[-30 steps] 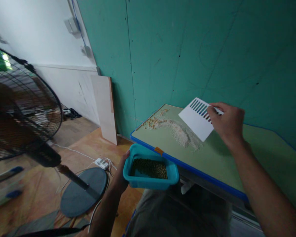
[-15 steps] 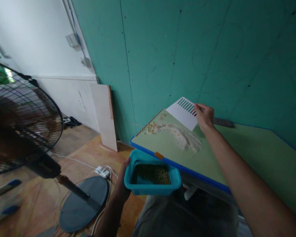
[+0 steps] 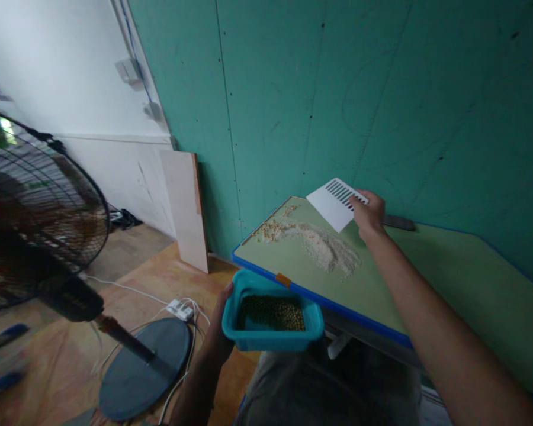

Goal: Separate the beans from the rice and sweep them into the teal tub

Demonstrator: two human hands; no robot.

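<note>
The right hand grips a slotted white scraper over the tabletop, near pale grain; the left hand grips a turquoise tub of beans beside the tabletop's blue edge.

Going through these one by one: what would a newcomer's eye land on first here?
Probably the wide green wall behind the table, then the big black fan at the picture's left. Next, the white slotted card in the right hand, tilted beside the pale grains spread on the table. Nearer, the left hand holds a turquoise tub with dark green and tan contents by the table's blue edge.
</note>
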